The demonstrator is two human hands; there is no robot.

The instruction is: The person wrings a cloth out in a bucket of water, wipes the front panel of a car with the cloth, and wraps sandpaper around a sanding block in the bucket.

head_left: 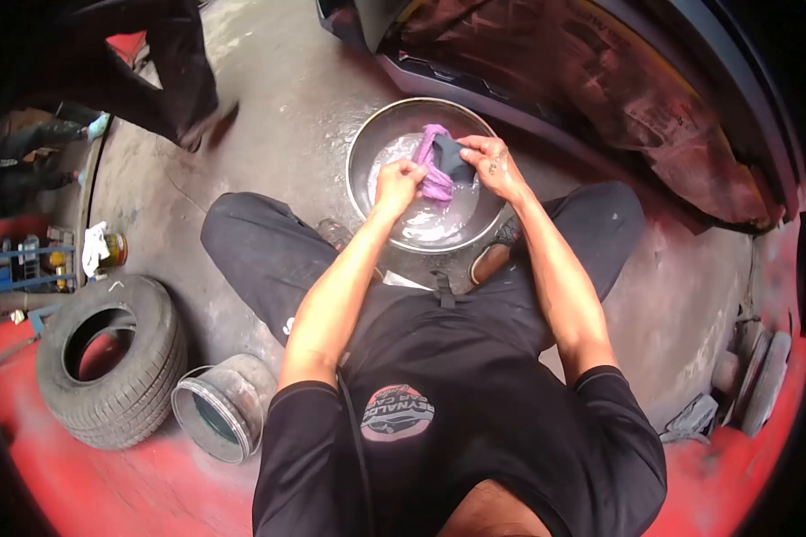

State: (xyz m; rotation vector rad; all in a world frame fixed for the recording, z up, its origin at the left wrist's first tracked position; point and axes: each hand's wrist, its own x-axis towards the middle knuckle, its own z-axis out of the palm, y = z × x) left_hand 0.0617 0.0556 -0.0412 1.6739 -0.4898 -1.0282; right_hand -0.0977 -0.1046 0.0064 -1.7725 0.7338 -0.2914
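Observation:
A round metal basin [353, 161] of sudsy water [443, 224] stands on the floor between my bent legs. Above the water, my left hand [398, 186] pinches the left edge of a wet purple cloth [436, 183], fingers closed. My right hand [494, 168], wet with some suds on it, grips a dark grey flat piece [455, 159] between thumb and fingers. The grey piece lies against the purple cloth; whether the two are joined, I cannot tell.
A large dark car panel [555, 98] lies just beyond the basin. To the left are a tyre [157, 358] and a bucket [210, 412] tipped on its side. Another person's dark-trousered leg [175, 72] is at upper left. Wheel-like parts [766, 380] sit at right.

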